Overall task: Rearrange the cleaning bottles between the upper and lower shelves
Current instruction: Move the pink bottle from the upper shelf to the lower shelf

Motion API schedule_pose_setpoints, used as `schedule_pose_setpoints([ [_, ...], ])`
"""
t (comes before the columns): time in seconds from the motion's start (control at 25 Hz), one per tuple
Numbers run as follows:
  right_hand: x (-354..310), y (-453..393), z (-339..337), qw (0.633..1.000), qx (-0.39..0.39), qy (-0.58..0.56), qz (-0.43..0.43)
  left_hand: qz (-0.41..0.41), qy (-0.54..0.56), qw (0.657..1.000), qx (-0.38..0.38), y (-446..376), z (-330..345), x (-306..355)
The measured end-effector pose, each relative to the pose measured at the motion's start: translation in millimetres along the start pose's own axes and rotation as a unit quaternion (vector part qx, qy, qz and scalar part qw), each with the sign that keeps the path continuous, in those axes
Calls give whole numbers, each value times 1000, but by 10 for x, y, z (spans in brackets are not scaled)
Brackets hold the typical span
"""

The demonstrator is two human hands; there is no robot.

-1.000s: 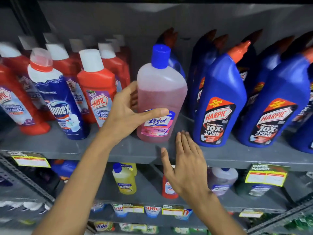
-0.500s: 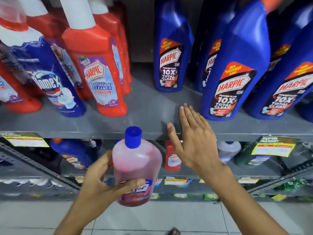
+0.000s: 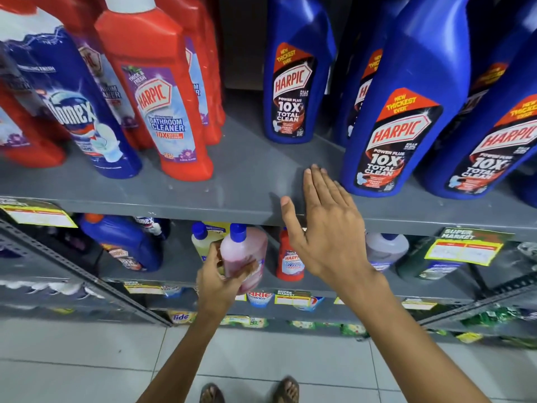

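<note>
Left hand (image 3: 216, 282) wraps the pink bottle (image 3: 244, 257) low on its body, thumb across the label and fingers behind, blue cap up and tipped slightly right. The bottle sits at the mouth of the lower shelf (image 3: 186, 274), so this looks like the set-down step: a bottle going into the lower row. Whether its base touches the shelf I cannot tell; the hand covers it.

Just left of the grip stands a yellow bottle (image 3: 203, 242), partly behind the pink one; just right of it, a small red Harpic bottle (image 3: 290, 263). The gap between them is narrow, so the next move calls for a straight push inward, base flat, without knocking either neighbour, then letting go.

Right hand (image 3: 322, 225) is spread flat, holding nothing, fingers laid on the front edge of the upper shelf (image 3: 232, 181), up and to the right of the grip.

Count on the upper shelf: one Domex bottle (image 3: 84, 112), at least three red bottles, at least four blue Harpic bottles. On the lower: one pink, one yellow, one small red.
</note>
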State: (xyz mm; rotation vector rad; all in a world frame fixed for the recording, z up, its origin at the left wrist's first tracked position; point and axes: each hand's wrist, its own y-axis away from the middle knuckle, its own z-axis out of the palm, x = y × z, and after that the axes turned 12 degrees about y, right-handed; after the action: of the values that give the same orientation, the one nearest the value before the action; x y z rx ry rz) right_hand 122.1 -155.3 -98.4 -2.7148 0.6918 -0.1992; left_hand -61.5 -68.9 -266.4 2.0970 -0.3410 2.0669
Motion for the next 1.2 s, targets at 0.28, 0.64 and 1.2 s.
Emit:
schedule_pose_setpoints([
  [0.28, -1, 0, 4, 1000, 4, -11, 6, -17, -15, 1000, 18, -53, 217, -296],
  [0.64, 6, 4, 26, 1000, 8, -8, 7, -17, -5, 1000, 2, -191, 272, -294],
  [1.2, 6, 2, 30, 1000, 12, -5, 7, -28, -113, 993, -1, -151, 248, -236],
])
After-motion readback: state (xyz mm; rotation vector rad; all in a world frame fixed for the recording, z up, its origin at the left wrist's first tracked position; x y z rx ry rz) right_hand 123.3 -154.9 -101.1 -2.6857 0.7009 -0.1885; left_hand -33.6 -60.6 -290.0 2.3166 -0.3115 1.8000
